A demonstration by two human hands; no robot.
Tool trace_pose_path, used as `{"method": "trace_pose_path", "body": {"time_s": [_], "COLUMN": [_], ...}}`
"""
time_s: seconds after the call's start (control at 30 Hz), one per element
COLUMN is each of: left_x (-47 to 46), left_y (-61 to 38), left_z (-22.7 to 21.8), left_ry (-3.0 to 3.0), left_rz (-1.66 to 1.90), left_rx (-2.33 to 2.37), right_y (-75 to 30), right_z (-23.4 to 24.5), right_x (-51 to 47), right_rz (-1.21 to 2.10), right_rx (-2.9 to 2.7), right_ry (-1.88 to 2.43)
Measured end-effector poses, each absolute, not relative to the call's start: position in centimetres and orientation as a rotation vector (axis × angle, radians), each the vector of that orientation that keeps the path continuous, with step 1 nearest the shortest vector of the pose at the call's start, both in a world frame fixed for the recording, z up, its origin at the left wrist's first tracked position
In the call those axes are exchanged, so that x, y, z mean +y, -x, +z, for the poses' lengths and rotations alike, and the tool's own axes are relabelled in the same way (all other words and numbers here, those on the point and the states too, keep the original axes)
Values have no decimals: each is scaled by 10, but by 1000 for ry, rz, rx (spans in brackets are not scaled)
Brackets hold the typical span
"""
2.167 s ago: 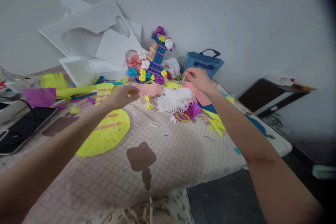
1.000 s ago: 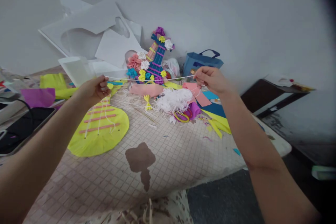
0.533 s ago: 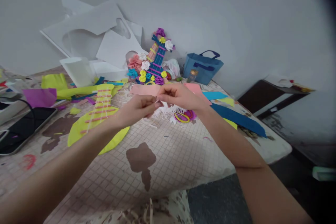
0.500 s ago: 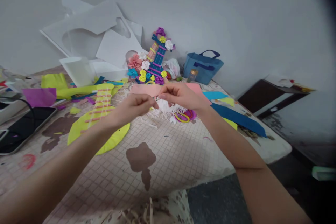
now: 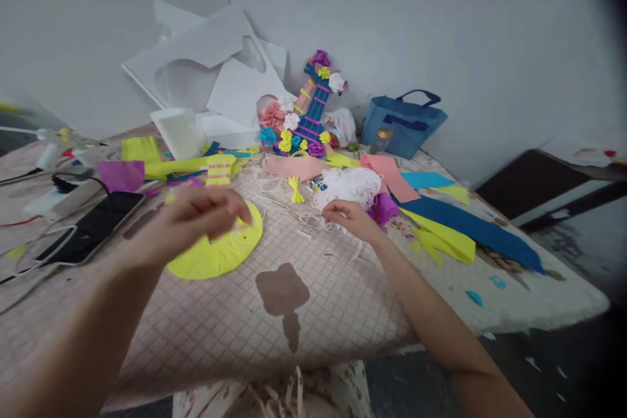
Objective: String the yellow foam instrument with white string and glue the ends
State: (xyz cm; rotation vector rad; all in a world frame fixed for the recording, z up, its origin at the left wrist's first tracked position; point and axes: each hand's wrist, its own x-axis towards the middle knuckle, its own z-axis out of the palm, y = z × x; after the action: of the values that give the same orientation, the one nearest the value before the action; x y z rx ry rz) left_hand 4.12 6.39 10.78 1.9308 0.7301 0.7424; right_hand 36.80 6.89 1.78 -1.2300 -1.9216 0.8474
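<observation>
My left hand [image 5: 208, 214], blurred, hovers over the yellow paper guitar shape [image 5: 215, 255] with its fingers curled together. What those fingers pinch, if anything, cannot be made out. Pink strips and pale strings cross the guitar's neck [image 5: 218, 171], partly hidden by the hand. My right hand [image 5: 353, 219] is closed in a pinch at the near edge of a tangled heap of white yarn [image 5: 350, 186], with loose strands at its fingertips. Thin strands stretch across the table between the two hands. A yellow paper bow [image 5: 296, 190] lies left of the yarn.
Blue paper strips [image 5: 470, 228], pink paper [image 5: 392, 177] and yellow paper [image 5: 443, 235] lie right. A flower-decorated blue guitar [image 5: 313, 111] leans by the wall, beside a blue bag [image 5: 405, 123] and small jar [image 5: 381, 141]. A phone [image 5: 93, 225] and cables lie left.
My hands have parted: the left moved left and nearer over the yellow guitar, the right slightly right and down by the yarn. The yarn heap and yellow bow show more. The view has shifted.
</observation>
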Motion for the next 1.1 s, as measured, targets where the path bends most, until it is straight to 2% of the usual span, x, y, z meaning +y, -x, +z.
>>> {"method": "trace_pose_path", "body": {"time_s": [0.1, 0.17, 0.3, 0.4, 0.5, 0.73, 0.87, 1.0, 1.1], "left_x": [40, 23, -8, -25, -33, -26, -21, -17, -20], "left_y": [-57, -71, -95, -106, -111, -109, -105, -101, -92], "left_z": [99, 90, 62, 39, 37, 82, 86, 87, 88], "left_ry": [-2137, -2162, -1999, -1922, -1914, -2253, -2526, -2584, -2580], "left_rz": [176, 30, -6, 94, 204, 151, 19, 107, 143], "left_rx": [379, 221, -64, -304, -454, -74, 228, 506, 322], "right_y": [-367, -375, -403, -419, -423, -415, -416, -423, -431], "right_z": [8, 4, -5, -10, -11, -8, -7, -10, -13], "right_x": [69, 69, 73, 74, 72, 69, 70, 72, 75], "right_rz": [787, 716, 565, 507, 478, 474, 408, 329, 302], "right_rx": [-1816, -1686, -1371, -1238, -1178, -1163, -1111, -1039, -976], "right_ry": [1178, 1159, 1222, 1265, 1275, 1235, 1223, 1253, 1256]}}
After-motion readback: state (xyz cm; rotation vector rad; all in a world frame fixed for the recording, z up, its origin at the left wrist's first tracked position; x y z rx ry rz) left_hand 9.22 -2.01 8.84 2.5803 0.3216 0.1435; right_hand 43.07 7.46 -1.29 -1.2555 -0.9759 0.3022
